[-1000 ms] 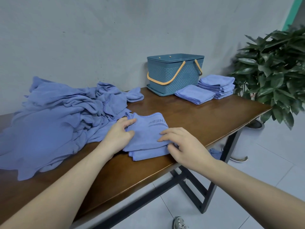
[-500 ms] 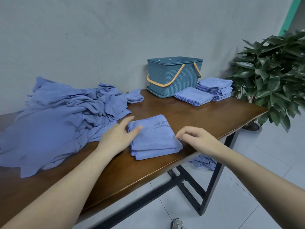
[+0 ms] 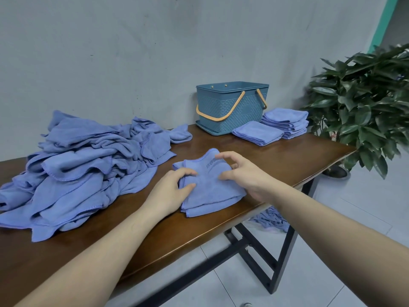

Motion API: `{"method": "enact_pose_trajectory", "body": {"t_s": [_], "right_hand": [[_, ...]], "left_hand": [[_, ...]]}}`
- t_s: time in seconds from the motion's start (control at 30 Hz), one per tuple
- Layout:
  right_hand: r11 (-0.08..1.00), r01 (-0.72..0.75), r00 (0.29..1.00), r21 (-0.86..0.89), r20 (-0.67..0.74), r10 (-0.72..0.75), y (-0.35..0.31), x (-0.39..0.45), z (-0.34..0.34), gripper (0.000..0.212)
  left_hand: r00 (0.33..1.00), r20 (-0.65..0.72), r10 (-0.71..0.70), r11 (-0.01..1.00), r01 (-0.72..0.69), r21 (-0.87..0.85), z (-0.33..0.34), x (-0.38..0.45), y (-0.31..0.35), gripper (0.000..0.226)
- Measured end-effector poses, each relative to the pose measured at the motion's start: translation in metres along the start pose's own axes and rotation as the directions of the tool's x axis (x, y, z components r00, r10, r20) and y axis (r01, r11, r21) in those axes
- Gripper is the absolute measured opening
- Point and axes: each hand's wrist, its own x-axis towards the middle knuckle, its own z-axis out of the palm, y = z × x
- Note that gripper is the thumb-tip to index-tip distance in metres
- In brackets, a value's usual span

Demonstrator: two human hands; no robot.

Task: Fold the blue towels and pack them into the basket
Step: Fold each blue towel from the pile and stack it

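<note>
At counter (image 3: pixel 298 160) front edge | folded towel (image 3: pixel 208 187) between hands | left hand (image 3: pixel 171 189) pinches its left edge | right hand (image 3: pixel 243 171) spread loose on top | basket (image 3: pixel 230 111) far right-back, nearer right hand

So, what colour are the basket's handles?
Orange handles on the teal woven-pattern plastic basket; the head view, the only one, shows them clearly.

The only lettering that shows is on the folded towel (image 3: pixel 208 185) lying on the tabletop (image 3: pixel 287 165) near its front edge, well in front of the basket (image 3: pixel 230 107). Dark embossed letters run along the towel's far hem; only "SS" can be read there. The rest of the word is hidden under the fingers (image 3: pixel 223 155) of the right hand (image 3: pixel 245 173). No label can be read on the basket itself.
</note>
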Motion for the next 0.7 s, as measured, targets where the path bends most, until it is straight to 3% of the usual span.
{"method": "enact_pose_trajectory", "body": {"t_s": [0.1, 0.33, 0.4, 0.5, 0.6, 0.7], "right_hand": [[0.988, -0.008, 1.0, 0.152, 0.03, 0.004, 0.001, -0.002, 0.0, 0.046], [0.995, -0.018, 0.999, 0.094, 0.035, 0.015, 0.011, 0.003, -0.015, 0.052], [0.998, 0.024, 1.0, 0.056, 0.018, -0.025, 0.011, 0.005, -0.023, 0.054], [0.989, 0.141, 0.99, 0.054, 0.008, -0.142, 0.006, 0.009, -0.038, 0.056], [0.974, 0.207, 0.976, 0.09, 0.047, -0.212, -0.003, 0.014, -0.053, 0.058], [0.967, 0.211, 0.971, 0.145, 0.086, -0.224, -0.004, 0.025, -0.073, 0.058]], "left_hand": [[0.998, -0.065, 0.023, 0.996, -0.028, -0.089, 0.006, -0.001, 0.007, 0.029], [0.988, -0.08, -0.129, 0.904, 0.084, -0.418, 0.024, 0.008, 0.018, 0.03], [0.976, 0.005, -0.216, 0.77, 0.173, -0.614, 0.026, 0.015, 0.021, 0.032], [0.931, 0.211, -0.297, 0.395, 0.322, -0.861, 0.025, 0.033, 0.034, 0.04], [0.899, 0.317, -0.302, 0.246, 0.395, -0.885, 0.026, 0.059, 0.039, 0.057], [0.849, 0.492, -0.192, 0.191, 0.524, -0.83, 0.027, 0.082, 0.05, 0.056]]}}
